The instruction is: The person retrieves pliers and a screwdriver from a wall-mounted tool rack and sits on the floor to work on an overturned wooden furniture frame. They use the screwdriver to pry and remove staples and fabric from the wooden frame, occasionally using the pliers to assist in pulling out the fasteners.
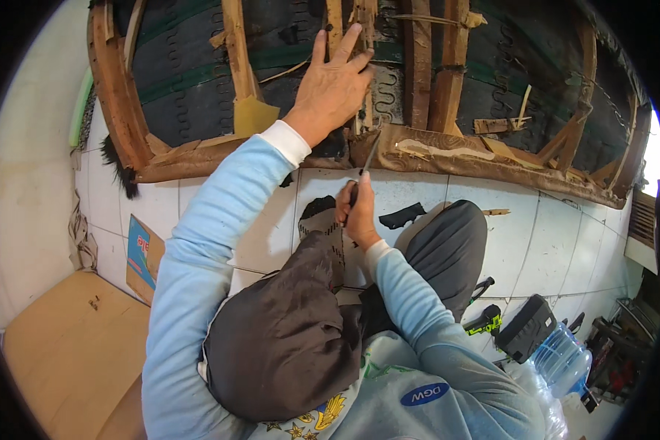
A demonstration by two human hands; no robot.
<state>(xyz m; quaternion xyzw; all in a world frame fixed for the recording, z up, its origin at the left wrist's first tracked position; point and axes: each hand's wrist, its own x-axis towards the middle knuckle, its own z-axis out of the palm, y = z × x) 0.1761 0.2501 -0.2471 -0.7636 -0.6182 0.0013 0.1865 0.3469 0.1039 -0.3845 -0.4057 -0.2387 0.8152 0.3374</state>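
In front of me lies an upturned sofa frame (pixel 236 59) with wooden bars, zigzag springs and dark backing cloth. My left hand (pixel 335 88) rests on the middle wooden bars, fingers spread, holding nothing. Close to my body, my right hand (pixel 358 213) is closed round the dark handle of a screwdriver-like tool (pixel 370 155). Its thin metal shaft points up at the frame's near edge, beside a split in the brown cover (pixel 447 152). The tip lies against or just over that edge; I cannot tell which.
A black scrap (pixel 402 216) lies on the white tiles near my knee. Printed cardboard (pixel 141 257) and a tan board (pixel 73 352) are at left. To the right are a green-and-black tool (pixel 484 320), a black case (pixel 526 328) and a blue water bottle (pixel 562 359).
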